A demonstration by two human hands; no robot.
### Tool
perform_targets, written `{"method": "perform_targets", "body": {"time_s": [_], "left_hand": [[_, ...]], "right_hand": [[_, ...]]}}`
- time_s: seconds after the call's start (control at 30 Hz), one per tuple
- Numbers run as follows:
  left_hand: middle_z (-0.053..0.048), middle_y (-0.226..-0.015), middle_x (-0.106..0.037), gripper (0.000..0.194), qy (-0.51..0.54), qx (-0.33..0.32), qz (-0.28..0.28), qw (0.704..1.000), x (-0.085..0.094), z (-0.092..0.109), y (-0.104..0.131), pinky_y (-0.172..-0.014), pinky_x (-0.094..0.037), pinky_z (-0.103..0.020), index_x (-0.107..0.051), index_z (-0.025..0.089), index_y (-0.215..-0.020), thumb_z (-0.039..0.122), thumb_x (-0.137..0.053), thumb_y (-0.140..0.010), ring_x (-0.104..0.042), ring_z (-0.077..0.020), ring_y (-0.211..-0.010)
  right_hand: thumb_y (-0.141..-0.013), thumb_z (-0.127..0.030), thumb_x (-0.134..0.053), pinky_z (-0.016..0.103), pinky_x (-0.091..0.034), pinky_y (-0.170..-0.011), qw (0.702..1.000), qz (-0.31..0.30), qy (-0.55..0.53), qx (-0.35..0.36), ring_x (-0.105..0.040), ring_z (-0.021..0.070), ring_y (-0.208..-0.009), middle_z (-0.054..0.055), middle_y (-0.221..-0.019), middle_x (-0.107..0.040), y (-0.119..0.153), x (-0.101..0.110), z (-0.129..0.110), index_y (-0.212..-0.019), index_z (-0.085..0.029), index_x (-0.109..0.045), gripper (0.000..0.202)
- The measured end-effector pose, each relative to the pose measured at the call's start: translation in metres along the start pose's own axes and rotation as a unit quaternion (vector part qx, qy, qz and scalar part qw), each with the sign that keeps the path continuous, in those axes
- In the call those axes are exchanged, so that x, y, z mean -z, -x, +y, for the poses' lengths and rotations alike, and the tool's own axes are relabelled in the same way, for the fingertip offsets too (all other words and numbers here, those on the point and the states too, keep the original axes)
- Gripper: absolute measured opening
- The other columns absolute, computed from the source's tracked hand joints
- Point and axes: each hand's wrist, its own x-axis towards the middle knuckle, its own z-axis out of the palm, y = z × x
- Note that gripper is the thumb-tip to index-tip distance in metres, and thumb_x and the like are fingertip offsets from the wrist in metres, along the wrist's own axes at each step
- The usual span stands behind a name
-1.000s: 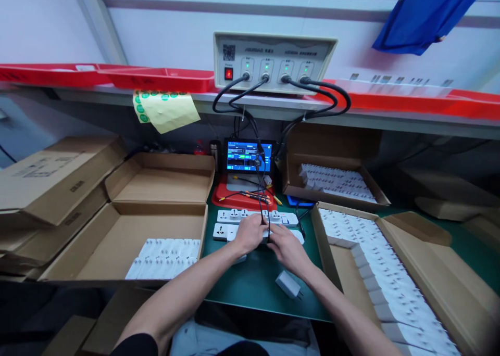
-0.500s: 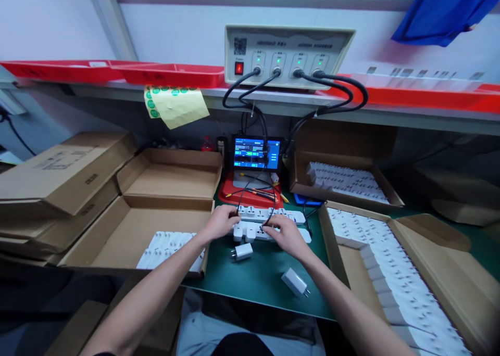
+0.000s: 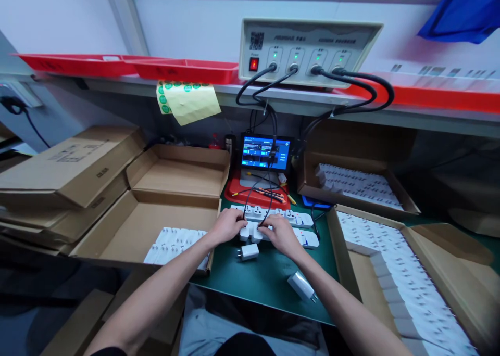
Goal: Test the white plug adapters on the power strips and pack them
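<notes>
Two white chargers (image 3: 256, 234) stand plugged side by side into the nearer white power strip (image 3: 308, 238). My left hand (image 3: 227, 226) is closed, pinching a thin black cable (image 3: 246, 206) by its end at the left charger. In a similar pinch, my right hand (image 3: 282, 234) grips the end of a second black cable (image 3: 271, 197), right at the other charger. Fingers hide both plug tips, so I cannot tell whether they are inserted. One loose white charger (image 3: 248, 252) lies just in front of the strip. Another charger (image 3: 302, 286) rests near my right forearm.
Behind the strips, a lit screen (image 3: 265, 152) stands by a red tray (image 3: 234, 189). An open carton (image 3: 113, 236) holds chargers on the left; a fuller carton (image 3: 353, 280) stands right. Overhead, a tester box (image 3: 308, 49) feeds thick black cables down from the shelf.
My right hand has moved left along the strip, bringing its cable end to the right-hand plugged charger. My left hand has dropped slightly towards the left charger. The whole view has shifted a little.
</notes>
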Motion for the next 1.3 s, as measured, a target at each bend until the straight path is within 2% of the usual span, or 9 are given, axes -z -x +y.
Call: {"method": "perform_targets", "body": {"time_s": [0.37,0.63,0.83,1.07,1.17,1.3], "left_hand": [[-0.004,-0.081,-0.081,0.02,-0.012,-0.015,0.002,1.0,0.002,0.003,0.0,-0.08,-0.049,-0.032,-0.081,0.021,-0.082,0.025,-0.071,-0.099,-0.074,-0.024,-0.083],[-0.004,-0.084,-0.082,0.019,-0.034,-0.018,-0.008,0.999,0.002,0.006,0.003,-0.08,-0.049,-0.032,-0.081,0.022,-0.084,0.022,-0.07,-0.099,-0.074,-0.0236,-0.083],[-0.005,-0.092,-0.085,0.015,-0.086,-0.014,-0.015,0.996,0.001,0.009,0.005,-0.082,-0.05,-0.032,-0.083,0.023,-0.094,0.022,-0.071,-0.103,-0.076,-0.0242,-0.087],[-0.009,-0.1,-0.084,0.012,-0.193,-0.019,-0.043,0.98,-0.003,0.009,0.008,-0.087,-0.051,-0.034,-0.079,0.023,-0.104,0.026,-0.068,-0.107,-0.078,-0.0295,-0.102],[-0.008,-0.097,-0.083,0.012,-0.159,-0.028,-0.028,0.986,-0.005,0.007,0.008,-0.085,-0.05,-0.033,-0.077,0.023,-0.1,0.023,-0.067,-0.106,-0.077,-0.0278,-0.098],[-0.004,-0.085,-0.08,0.015,-0.044,-0.022,0.001,0.999,-0.002,0.001,0.005,-0.078,-0.049,-0.031,-0.076,0.022,-0.09,0.021,-0.067,-0.103,-0.073,-0.0229,-0.084]], "right_hand": [[-0.106,-0.029,-0.072,0.042,-0.048,-0.09,0.997,0.055,0.038,0.05,-0.068,0.0283,-0.096,0.007,-0.099,-0.082,0.01,-0.011,0.005,-0.091,-0.026,-0.082,0.018],[-0.106,-0.025,-0.073,0.042,-0.045,-0.088,0.994,0.05,0.072,0.064,-0.064,0.0276,-0.095,0.007,-0.099,-0.079,0.011,-0.017,0.001,-0.089,-0.025,-0.078,0.017],[-0.106,-0.025,-0.072,0.042,-0.044,-0.088,0.994,0.045,0.078,0.059,-0.063,0.0278,-0.096,0.007,-0.099,-0.079,0.009,-0.016,0.0,-0.091,-0.025,-0.077,0.016],[-0.105,-0.024,-0.074,0.042,-0.045,-0.091,0.994,0.026,0.089,0.049,-0.065,0.0274,-0.099,0.007,-0.103,-0.081,0.007,-0.013,-0.002,-0.093,-0.025,-0.078,0.012],[-0.104,-0.025,-0.076,0.042,-0.046,-0.091,0.994,0.019,0.095,0.052,-0.066,0.0272,-0.099,0.007,-0.106,-0.081,0.007,-0.01,-0.003,-0.096,-0.025,-0.079,0.008],[-0.103,-0.028,-0.076,0.042,-0.047,-0.09,0.995,0.016,0.085,0.049,-0.066,0.0283,-0.099,0.008,-0.106,-0.082,0.007,-0.009,-0.004,-0.097,-0.026,-0.08,0.008]]}}
